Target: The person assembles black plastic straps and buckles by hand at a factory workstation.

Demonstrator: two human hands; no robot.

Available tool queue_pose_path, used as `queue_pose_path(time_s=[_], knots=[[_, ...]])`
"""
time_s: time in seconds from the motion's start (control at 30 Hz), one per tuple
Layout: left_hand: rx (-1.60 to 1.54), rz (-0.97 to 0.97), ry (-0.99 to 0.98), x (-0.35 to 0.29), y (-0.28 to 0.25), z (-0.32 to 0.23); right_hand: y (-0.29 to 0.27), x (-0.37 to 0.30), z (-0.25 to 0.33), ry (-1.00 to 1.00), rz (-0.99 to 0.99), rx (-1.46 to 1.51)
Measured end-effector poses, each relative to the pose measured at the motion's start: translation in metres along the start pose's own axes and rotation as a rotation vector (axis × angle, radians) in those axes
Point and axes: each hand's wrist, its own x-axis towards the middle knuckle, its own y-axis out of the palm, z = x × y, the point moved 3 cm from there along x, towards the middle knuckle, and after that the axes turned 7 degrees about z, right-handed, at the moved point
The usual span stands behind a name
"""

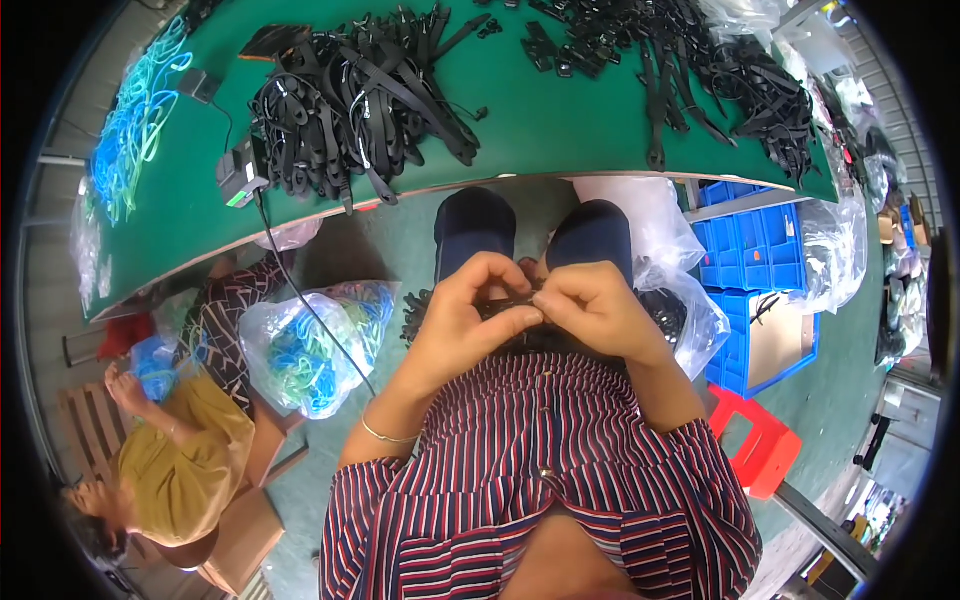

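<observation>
Over my lap my left hand and my right hand meet, with the thumbs and forefingers pinched close together. Some small dark thing shows between the fingertips, but the fingers mostly cover it and its kind is unclear. Black items lie in my lap, partly hidden behind my hands and forearms. On the green table in front of me sits a large heap of black straps. More black straps and loose black buckles are spread toward the right.
Blue and green cords hang over the table's left end, near a small device with a cable. Blue crates and a red stool stand at my right. At left, another person sits near a bag of cords.
</observation>
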Motion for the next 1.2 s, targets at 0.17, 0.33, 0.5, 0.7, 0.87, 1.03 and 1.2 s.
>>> queue_pose_path(time_s=[0.17,0.33,0.5,0.7,0.87,1.03,1.2], knots=[[0.196,0.059,-0.208,-0.004,-0.004,0.002,0.000,-0.003,-0.001,0.047,-0.139,0.144],[0.046,0.076,-0.171,-0.007,-0.002,0.003,0.003,-0.003,-0.005,0.071,-0.150,0.266],[-0.360,0.181,-0.142,-0.011,-0.001,0.007,0.012,-0.009,-0.013,0.072,-0.117,0.746],[-0.188,0.064,-0.091,-0.002,-0.006,0.004,0.007,-0.008,-0.012,0.108,-0.109,0.549],[0.089,0.212,-0.152,0.006,0.004,-0.006,0.011,-0.001,-0.002,0.077,-0.056,0.472],[-0.295,0.254,-0.162,-0.003,0.010,-0.009,0.019,-0.008,-0.003,0.008,-0.018,0.832],[-0.527,0.266,-0.055,-0.004,0.008,0.004,0.030,-0.006,-0.008,-0.192,-0.028,1.072]])
